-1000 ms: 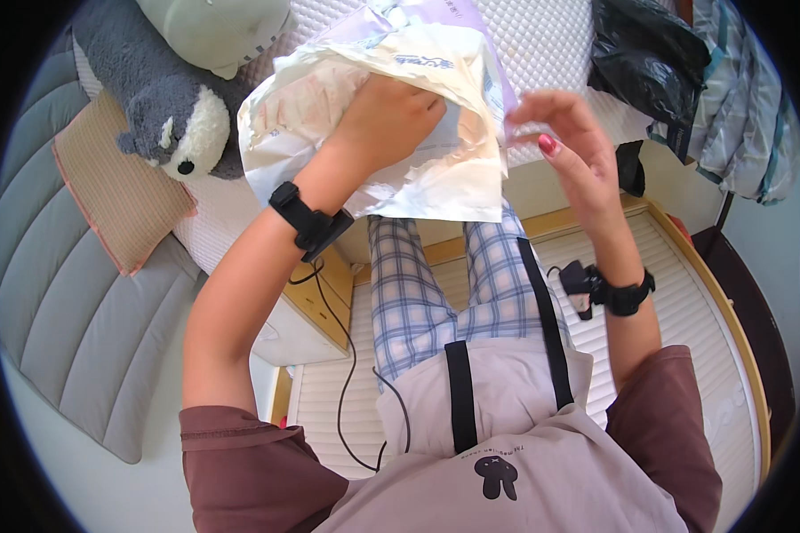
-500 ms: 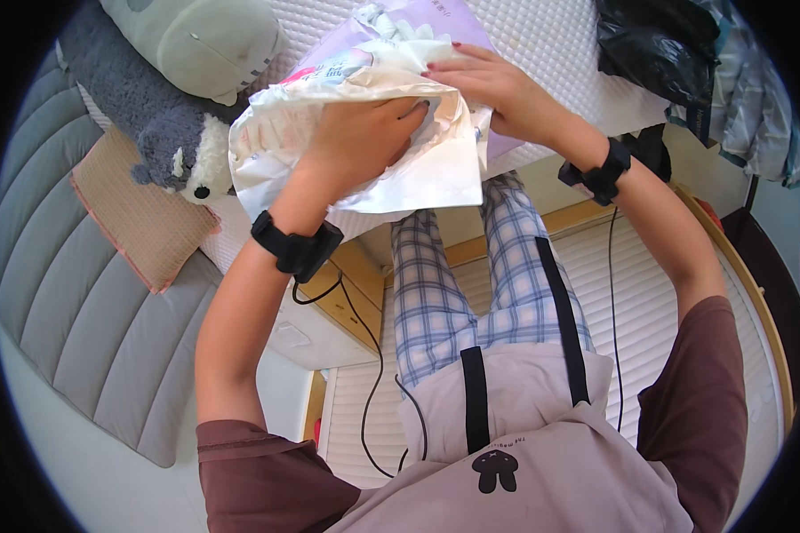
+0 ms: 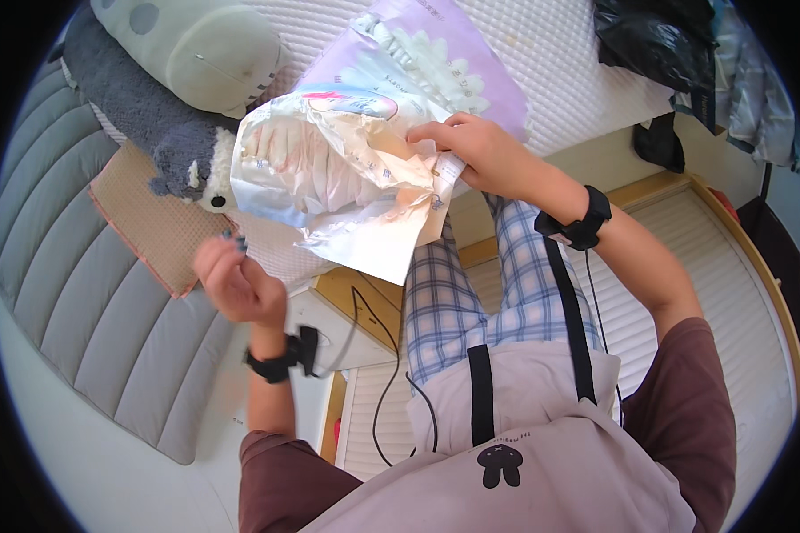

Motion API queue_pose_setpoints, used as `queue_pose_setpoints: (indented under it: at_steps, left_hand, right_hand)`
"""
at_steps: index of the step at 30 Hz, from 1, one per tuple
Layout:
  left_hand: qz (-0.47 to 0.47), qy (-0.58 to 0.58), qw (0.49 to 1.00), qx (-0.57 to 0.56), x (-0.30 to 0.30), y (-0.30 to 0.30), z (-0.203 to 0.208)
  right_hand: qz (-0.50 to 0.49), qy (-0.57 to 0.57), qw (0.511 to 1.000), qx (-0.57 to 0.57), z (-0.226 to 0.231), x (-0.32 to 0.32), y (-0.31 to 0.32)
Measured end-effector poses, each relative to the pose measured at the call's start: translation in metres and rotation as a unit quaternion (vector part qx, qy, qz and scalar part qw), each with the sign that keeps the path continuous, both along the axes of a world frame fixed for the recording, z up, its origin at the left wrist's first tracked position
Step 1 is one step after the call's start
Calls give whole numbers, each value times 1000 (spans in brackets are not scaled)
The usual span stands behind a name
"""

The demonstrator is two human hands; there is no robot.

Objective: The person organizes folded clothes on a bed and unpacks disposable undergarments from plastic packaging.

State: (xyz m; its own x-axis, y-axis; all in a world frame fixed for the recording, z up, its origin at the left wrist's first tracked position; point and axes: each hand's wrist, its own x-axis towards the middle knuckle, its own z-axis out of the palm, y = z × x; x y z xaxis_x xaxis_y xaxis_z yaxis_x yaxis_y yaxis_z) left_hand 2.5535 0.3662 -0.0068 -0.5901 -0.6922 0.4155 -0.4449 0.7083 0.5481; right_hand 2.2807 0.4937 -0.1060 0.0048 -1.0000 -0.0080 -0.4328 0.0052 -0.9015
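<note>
An opened white plastic package (image 3: 364, 240) with coloured print lies at the front edge of the quilted bed. Its torn mouth faces me, and several pale folded items (image 3: 298, 164) show through the film; their kind is hard to make out. My right hand (image 3: 484, 155) grips the package's right edge, thumb on top. Away from it, over the bed's left front side, my left hand (image 3: 240, 280) is raised with its fingers curled in, slightly blurred, and nothing shows in it. Behind the package lies a purple printed bag (image 3: 458, 67).
A grey plush dog (image 3: 182, 155) and a pale round plush (image 3: 213, 53) lie at the left, beside a tan cushion (image 3: 142, 213) and a grey padded mat (image 3: 98, 311). Black plastic bags (image 3: 658, 44) sit at the right. A wooden-topped cabinet (image 3: 360, 298) stands below the bed's edge.
My left hand has come out of the package and moved left and toward me. The package has tilted down toward me, uncovering more of the purple bag. My right hand has shifted nearer.
</note>
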Motion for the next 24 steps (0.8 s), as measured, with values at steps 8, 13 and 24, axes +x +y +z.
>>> queue_pose_setpoints:
  at_steps: [8,13,24]
  left_hand:
    - [281,385,533,699,-39,122,-21]
    - [123,542,366,746,-27,129,-31]
    - [-62,274,721,634,5,94,71]
  right_hand:
    - [-12,-210,977,45,59,26,-20]
    - [29,-219,966,137,146,54,-6]
    - [138,-246,949,141,365,39,26]
